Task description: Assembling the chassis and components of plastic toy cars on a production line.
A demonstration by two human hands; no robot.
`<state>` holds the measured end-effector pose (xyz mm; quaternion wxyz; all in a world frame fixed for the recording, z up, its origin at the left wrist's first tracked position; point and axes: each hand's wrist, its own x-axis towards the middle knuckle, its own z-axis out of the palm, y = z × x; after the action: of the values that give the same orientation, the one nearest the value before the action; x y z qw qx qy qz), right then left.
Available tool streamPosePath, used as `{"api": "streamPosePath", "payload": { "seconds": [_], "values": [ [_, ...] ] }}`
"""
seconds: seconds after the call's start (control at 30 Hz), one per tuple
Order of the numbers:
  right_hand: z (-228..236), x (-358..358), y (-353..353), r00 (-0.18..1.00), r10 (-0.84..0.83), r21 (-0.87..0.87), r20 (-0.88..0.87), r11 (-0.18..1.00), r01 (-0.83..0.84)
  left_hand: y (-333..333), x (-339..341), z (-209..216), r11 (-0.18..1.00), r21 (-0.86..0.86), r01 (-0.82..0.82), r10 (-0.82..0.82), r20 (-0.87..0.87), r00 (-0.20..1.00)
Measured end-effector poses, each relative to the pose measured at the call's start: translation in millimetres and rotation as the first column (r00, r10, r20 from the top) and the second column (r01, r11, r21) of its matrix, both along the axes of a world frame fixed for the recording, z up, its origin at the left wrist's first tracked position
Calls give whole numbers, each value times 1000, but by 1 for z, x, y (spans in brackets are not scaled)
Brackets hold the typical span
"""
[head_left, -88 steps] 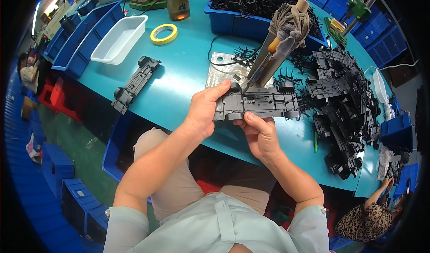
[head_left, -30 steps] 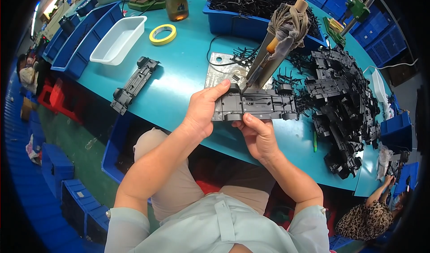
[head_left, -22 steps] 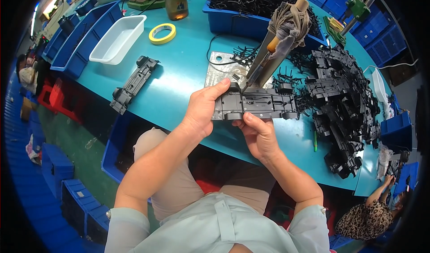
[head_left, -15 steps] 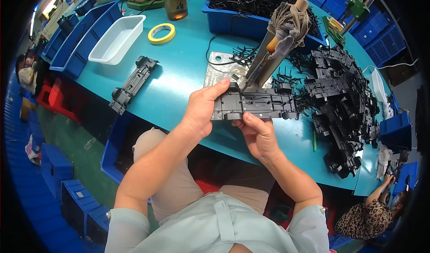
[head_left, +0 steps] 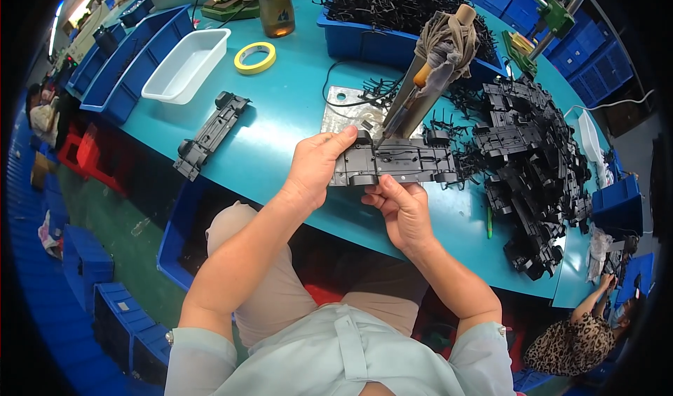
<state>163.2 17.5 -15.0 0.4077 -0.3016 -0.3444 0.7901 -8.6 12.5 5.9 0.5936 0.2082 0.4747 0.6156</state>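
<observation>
Between both hands lies a black plastic toy-car chassis (head_left: 413, 159), held level with its wheel arches at the corners. My left hand (head_left: 315, 159) grips its left end, thumb on top. My right hand (head_left: 403, 210) pinches the near edge, thumb on top and fingers underneath. Above the chassis slants a grey metal stand (head_left: 412, 98) with cloth (head_left: 449, 42) bound round its top and an orange-handled, rod-like tool (head_left: 421, 77) fixed along it. The tool's thin tip comes down at the chassis's left half; I cannot tell whether it touches. A metal base plate (head_left: 336, 119) sits behind.
Another chassis (head_left: 212, 135) rests on the teal table (head_left: 280, 122) at left, near a white tray (head_left: 186, 66) and yellow tape (head_left: 254, 58). Chassis are heaped (head_left: 533, 164) at right. Behind, a blue bin (head_left: 350, 39) holds black strips. A co-worker (head_left: 578, 336) sits far right.
The head view has shifted slightly. Both hands keep their hold on the chassis, which sits in nearly the same place under the tool.
</observation>
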Motion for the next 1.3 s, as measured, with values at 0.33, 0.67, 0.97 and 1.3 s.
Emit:
{"api": "streamPosePath", "payload": {
  "seconds": [0.33,0.67,0.97,1.3],
  "values": [
    [-1,1,5,998,-5,-24,-64,1000,3,4,-1,4,1000,-3,30,-30,-34,999],
    [1,-6,10,998,12,7,-61,1000,-11,11,-10,4,998,-32,58,-58,11,998],
    [4,-7,12,999,11,53,-33,999,-9,12,-15,6,999,-25,46,-44,69,997],
    [4,-7,12,1000,30,94,-6,995,-29,12,-15,8,999,-36,32,-29,62,998]
  ]
}}
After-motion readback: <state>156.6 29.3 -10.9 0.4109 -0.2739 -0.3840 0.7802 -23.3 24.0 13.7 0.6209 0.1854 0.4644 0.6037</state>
